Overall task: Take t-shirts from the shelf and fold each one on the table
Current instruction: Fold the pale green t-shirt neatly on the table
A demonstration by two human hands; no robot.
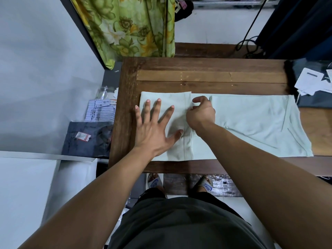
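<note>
1. Pale-green t-shirt (251, 121) lies lengthwise on the wooden table (206, 76), already narrowed into a long strip, its left end turned over once.
2. My left hand (154, 126) presses flat with spread fingers on that folded end.
3. My right hand (201, 114) has curled fingers at the fold's edge; I judge it pinches the cloth, though the contact is hidden.
4. Left to do: fold the right part over, then other shirts; no shelf shows.
5. Bare wood lies beyond the shirt; its near edge sits close to the table's front edge, and paper tags (312, 81) crowd the right.
</note>
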